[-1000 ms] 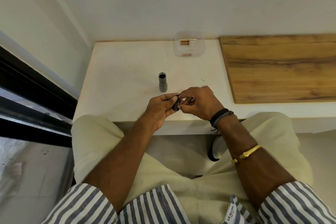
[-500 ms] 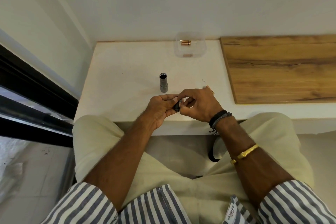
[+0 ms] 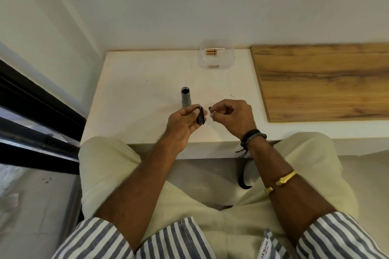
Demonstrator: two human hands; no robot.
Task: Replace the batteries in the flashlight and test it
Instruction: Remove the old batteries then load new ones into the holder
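White tabletop (image 3: 130,99) runs from the wall to a near edge over the lap, with open room on its left; one wooden board (image 3: 322,82) covers its right. One grey flashlight body (image 3: 186,99) stands upright just beyond the left hand (image 3: 182,121), which grips one black cylindrical part (image 3: 200,118). The right hand (image 3: 232,114), slightly apart from the left, pinches one small item (image 3: 211,109), too small to identify. One clear container (image 3: 228,60) by the wall holds copper-coloured batteries (image 3: 211,52); their count is unclear.

Matt grey flashlight body (image 3: 186,99) (probably metal), clear plastic box (image 3: 216,57), grained wood board (image 3: 324,84)
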